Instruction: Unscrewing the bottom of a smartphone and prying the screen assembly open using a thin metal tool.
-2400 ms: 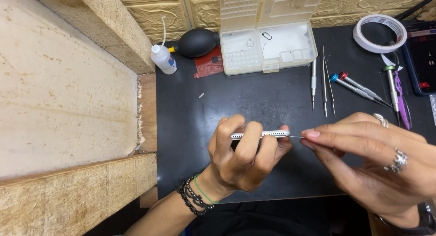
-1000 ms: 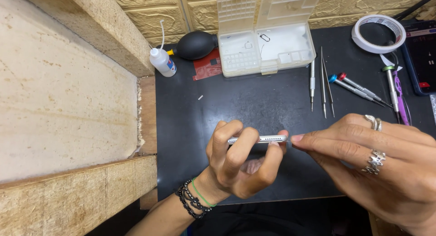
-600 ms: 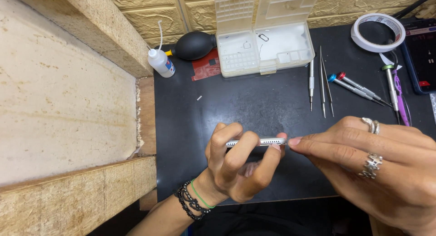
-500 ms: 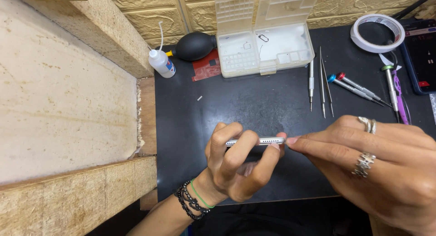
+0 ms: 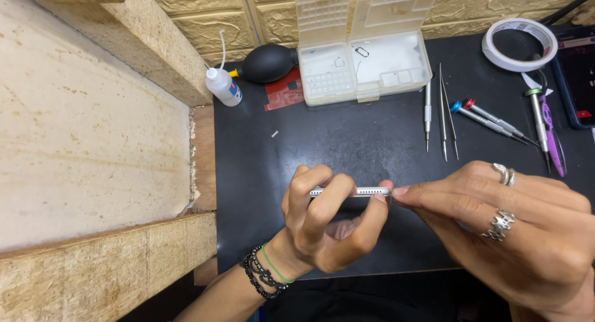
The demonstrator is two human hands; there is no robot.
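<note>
My left hand point(image 5: 328, 226) grips a thin silver phone point(image 5: 365, 191) edge-on above the black mat point(image 5: 347, 136), its perforated bottom edge facing up. My right hand point(image 5: 514, 229), wearing rings, pinches its fingertips against the phone's right end; whatever small item it holds there is too small to make out.
At the back stand an open clear parts box point(image 5: 362, 49), a black rubber blower point(image 5: 266, 63) and a small white bottle point(image 5: 223, 86). Tweezers and screwdrivers point(image 5: 471, 114) lie at right, near a tape roll point(image 5: 519, 44). A raw wooden ledge point(image 5: 93, 148) borders the mat on the left.
The phone and both hands have stayed nearly in place. My right fingertips have closed in against the phone's right end.
</note>
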